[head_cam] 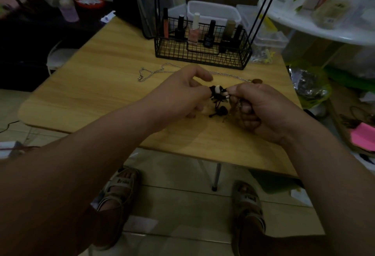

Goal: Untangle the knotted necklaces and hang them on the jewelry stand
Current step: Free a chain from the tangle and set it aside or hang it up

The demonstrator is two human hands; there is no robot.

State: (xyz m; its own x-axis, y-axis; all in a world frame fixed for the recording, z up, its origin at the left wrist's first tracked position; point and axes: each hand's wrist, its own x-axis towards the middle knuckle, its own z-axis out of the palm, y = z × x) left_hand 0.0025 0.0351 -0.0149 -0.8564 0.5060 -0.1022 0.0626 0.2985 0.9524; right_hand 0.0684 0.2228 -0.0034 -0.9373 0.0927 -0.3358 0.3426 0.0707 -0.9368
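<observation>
Above the middle of the surface, the left hand and right hand pinch the black-and-white knotted necklace bundle with curled fingers, while 1 silver chain lies near the far edge.

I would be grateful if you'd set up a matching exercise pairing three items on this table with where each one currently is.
Column one:
1. silver chain
2. knotted black-and-white necklace
3. pink polish bottle

Column two:
A. standing in the wire basket
B. lying loose on the table
C. pinched between the left hand and the right hand

Pairs: 1-B; 2-C; 3-A
</observation>
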